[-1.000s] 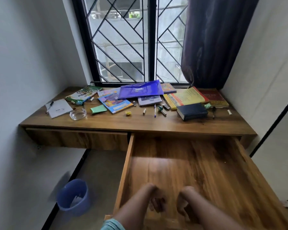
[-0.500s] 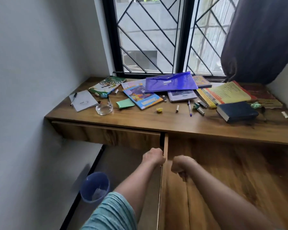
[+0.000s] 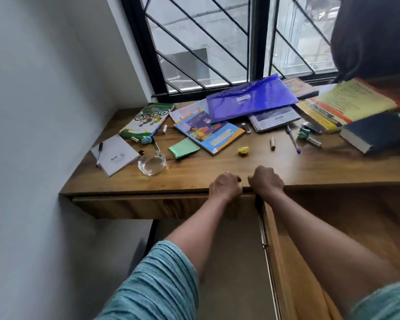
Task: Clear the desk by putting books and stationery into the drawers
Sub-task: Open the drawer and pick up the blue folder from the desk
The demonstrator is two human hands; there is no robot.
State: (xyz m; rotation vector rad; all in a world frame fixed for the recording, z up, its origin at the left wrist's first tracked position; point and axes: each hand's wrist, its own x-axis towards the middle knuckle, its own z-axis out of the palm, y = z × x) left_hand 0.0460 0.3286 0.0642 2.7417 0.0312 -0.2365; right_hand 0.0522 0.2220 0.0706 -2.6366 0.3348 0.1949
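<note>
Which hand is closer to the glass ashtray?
Left. The left hand is right of the glass ashtray and nearer the viewer; the right hand is farther right.

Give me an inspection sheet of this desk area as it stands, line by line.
Surface: wooden desk, littered.
Job's things: purple folder, yellow book, dark book, notepad with a pen at its edge; left drawer closed, right drawer open.
Clutter: glass dish, yellow scrap.
Hands: left hand and right hand side by side at the desk's front edge, fingers curled; what they grip is hidden.
Cables: nothing seen.
Surroundings: barred window, dark curtain, white wall on the left.
</note>
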